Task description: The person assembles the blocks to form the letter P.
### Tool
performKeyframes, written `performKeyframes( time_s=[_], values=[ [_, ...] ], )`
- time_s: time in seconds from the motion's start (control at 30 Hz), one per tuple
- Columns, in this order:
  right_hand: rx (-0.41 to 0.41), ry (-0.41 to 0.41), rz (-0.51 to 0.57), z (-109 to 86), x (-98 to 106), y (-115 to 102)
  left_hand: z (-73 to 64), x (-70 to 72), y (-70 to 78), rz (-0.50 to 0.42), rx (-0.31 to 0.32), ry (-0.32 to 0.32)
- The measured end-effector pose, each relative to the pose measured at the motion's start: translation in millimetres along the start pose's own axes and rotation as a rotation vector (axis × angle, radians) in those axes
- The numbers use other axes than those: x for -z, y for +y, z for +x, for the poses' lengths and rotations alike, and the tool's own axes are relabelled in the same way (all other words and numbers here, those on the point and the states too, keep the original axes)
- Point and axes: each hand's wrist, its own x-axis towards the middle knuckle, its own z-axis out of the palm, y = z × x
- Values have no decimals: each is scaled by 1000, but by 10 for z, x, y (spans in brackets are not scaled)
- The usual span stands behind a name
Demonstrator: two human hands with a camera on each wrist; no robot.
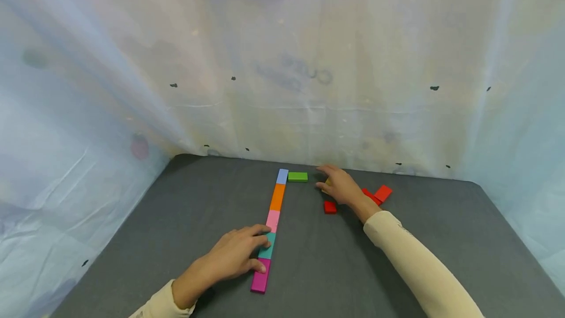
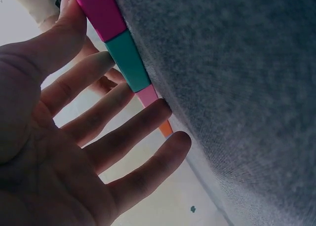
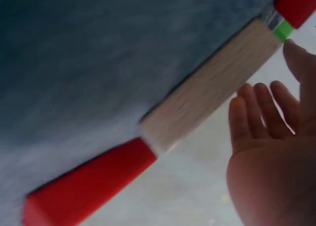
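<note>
A straight line of flat blocks runs away from me in the head view: magenta block [image 1: 259,281], teal block [image 1: 267,248], pink block [image 1: 272,220], orange block [image 1: 277,196] and light blue block [image 1: 282,176]. My left hand [image 1: 236,254] lies along its near left side, fingers spread, with the thumb on the magenta block and fingertips at the teal one. A green block [image 1: 297,177] sits crosswise beside the light blue end. My right hand [image 1: 342,185] reaches over a yellowish block [image 1: 327,184], mostly hidden. In the right wrist view its fingers extend loosely beside a wooden block [image 3: 212,85].
Near the right hand lie a small red block [image 1: 330,207] and two more red blocks, one the red block [image 1: 383,193]. The dark grey tabletop [image 1: 309,269] ends at a pale hanging sheet [image 1: 309,126] behind and at both sides.
</note>
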Motion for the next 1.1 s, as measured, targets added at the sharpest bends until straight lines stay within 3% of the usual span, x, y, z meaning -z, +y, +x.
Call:
performKeyframes(
  time_s=[0.2, 0.67, 1.1],
  values=[
    [14, 36, -18, -202, 72, 130, 10, 2, 0, -11, 11, -24],
    [70, 34, 1, -670, 95, 342, 55, -15, 12, -5, 32, -72],
    [44, 22, 39, -717, 110, 388, 62, -23, -19, 3, -2, -33]
  ],
)
